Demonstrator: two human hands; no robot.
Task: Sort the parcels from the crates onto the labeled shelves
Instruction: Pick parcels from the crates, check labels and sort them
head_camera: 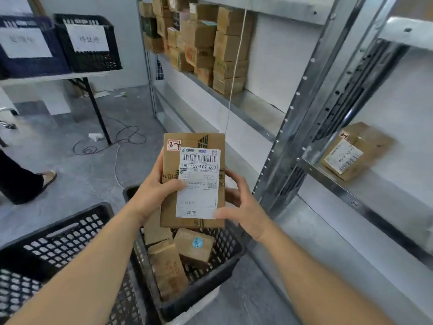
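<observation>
Two hands hold one cardboard parcel (193,179) upright above the black crate (230,248), label facing up at the person. The left hand (152,193) grips the parcel's left edge, thumb laid across the label. The right hand (243,207) grips the lower right edge, thumb on the label's corner and fingers curled behind. A red-bordered sticker (174,144) marked 2-4 sits at the parcel's top left corner. Below it, several more parcels (187,252) lie tilted in the crate, and a second black crate (58,245) stands just beside, to the left.

Close on the right rises the metal shelf upright (304,109), near the parcel's right edge. Past it, a lone parcel (351,151) lies on a shelf board with bare board around it. Farther back, stacked boxes (210,43) fill the far end of another shelf. Open grey floor (89,174) spreads to the left, crossed by a looped cable (121,139), with another person's foot (49,177) at its edge.
</observation>
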